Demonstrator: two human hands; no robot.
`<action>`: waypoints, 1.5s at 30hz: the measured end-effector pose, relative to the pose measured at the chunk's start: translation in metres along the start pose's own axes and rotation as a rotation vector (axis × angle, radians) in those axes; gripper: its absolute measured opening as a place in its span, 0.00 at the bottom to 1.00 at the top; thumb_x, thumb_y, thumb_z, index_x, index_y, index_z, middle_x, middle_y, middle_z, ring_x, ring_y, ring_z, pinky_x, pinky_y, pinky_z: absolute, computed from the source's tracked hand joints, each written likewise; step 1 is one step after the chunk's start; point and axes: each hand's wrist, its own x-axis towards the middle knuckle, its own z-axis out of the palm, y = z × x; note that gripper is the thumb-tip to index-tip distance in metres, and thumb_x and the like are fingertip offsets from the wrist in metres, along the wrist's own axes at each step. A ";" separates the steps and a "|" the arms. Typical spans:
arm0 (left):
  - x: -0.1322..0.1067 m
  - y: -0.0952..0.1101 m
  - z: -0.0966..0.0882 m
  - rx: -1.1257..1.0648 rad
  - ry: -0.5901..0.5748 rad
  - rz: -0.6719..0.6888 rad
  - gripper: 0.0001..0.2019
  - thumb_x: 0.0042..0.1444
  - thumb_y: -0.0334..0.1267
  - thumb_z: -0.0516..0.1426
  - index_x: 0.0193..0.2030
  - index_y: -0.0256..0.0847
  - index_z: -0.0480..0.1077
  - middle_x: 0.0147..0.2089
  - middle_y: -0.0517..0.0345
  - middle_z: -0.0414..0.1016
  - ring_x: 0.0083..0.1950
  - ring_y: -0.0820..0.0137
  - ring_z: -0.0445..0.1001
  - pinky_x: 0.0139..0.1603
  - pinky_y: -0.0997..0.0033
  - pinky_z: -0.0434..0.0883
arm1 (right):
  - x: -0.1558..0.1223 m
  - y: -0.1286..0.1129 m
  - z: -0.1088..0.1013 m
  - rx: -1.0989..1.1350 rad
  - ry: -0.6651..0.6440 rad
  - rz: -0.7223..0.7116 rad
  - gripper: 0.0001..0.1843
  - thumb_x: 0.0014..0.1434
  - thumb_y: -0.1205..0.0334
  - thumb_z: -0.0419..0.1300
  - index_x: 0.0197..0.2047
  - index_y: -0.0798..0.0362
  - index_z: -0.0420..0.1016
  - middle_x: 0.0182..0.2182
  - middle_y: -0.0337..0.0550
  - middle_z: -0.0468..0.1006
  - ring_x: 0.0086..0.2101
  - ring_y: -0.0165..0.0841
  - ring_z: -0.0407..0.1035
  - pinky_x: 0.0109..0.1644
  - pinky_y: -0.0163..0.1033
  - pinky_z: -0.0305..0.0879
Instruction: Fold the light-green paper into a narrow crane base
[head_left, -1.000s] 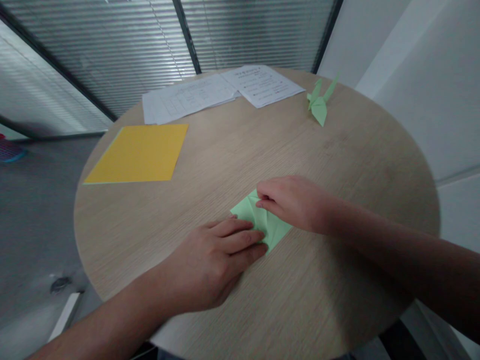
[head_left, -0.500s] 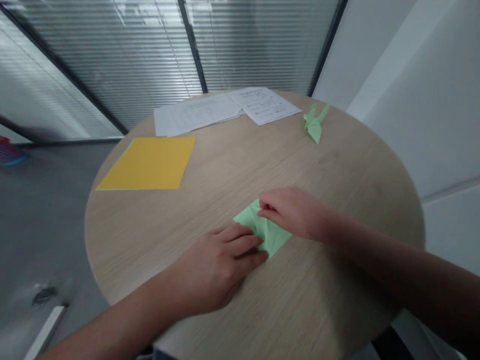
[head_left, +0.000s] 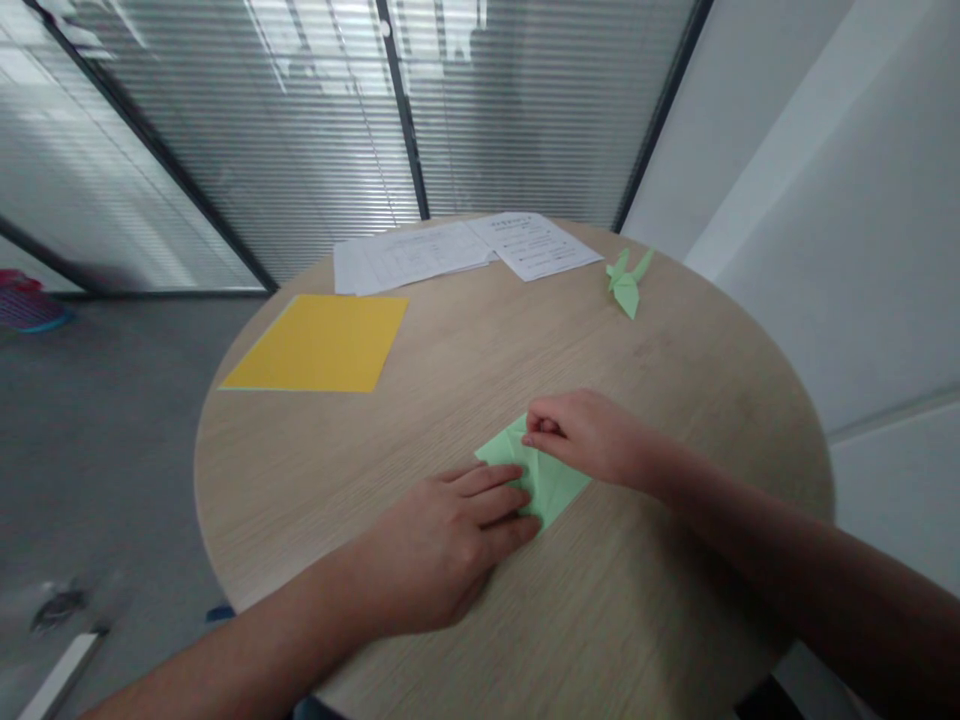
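A sheet of light green origami paper (head_left: 556,484), creased and partly folded, lies on the wooden table in front of me. My left hand (head_left: 457,535) rests flat on its left side, fingers stretched out and pressing it down. At the paper's far edge, my right hand (head_left: 581,435) is closed, thumb and index finger pinching a part of the sheet near a crease. The fingers hide part of the paper. A folded green paper crane (head_left: 625,290) stands at the far right of the table.
A yellow stack of square paper (head_left: 322,345) lies at the left on the round table (head_left: 300,480). Printed white sheets (head_left: 412,258) lie along the far edge, before glass panels with blinds (head_left: 517,130). A basket (head_left: 30,302) stands on the floor at far left.
The camera view has shifted slightly, so the table sits lower in the picture. Both hands stay on the green paper; my right hand's pinch has barely moved.
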 end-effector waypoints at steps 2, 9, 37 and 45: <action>0.001 0.001 0.000 0.006 -0.018 -0.003 0.17 0.65 0.31 0.54 0.60 0.37 0.73 0.53 0.46 0.79 0.63 0.54 0.74 0.63 0.49 0.73 | 0.001 0.002 -0.001 0.025 0.003 0.011 0.07 0.65 0.65 0.62 0.34 0.54 0.76 0.28 0.38 0.78 0.29 0.30 0.67 0.32 0.36 0.53; 0.003 0.001 -0.002 0.005 -0.051 -0.019 0.16 0.67 0.31 0.53 0.59 0.38 0.72 0.54 0.45 0.78 0.58 0.55 0.77 0.62 0.48 0.74 | 0.004 0.014 -0.001 0.230 0.002 0.093 0.03 0.65 0.67 0.60 0.42 0.53 0.75 0.24 0.33 0.73 0.24 0.28 0.65 0.30 0.34 0.55; 0.001 0.000 0.000 0.039 -0.022 -0.002 0.15 0.68 0.31 0.51 0.57 0.37 0.72 0.60 0.42 0.78 0.62 0.53 0.76 0.62 0.49 0.76 | 0.003 0.004 -0.003 -0.076 -0.009 -0.016 0.14 0.67 0.62 0.59 0.29 0.53 0.72 0.26 0.38 0.75 0.28 0.30 0.63 0.32 0.38 0.49; 0.002 -0.001 -0.001 0.012 -0.074 -0.022 0.15 0.69 0.32 0.51 0.58 0.39 0.73 0.57 0.44 0.78 0.64 0.54 0.74 0.64 0.49 0.74 | 0.002 0.007 0.000 -0.025 -0.004 0.002 0.08 0.65 0.64 0.62 0.32 0.53 0.73 0.27 0.37 0.76 0.28 0.29 0.64 0.32 0.36 0.50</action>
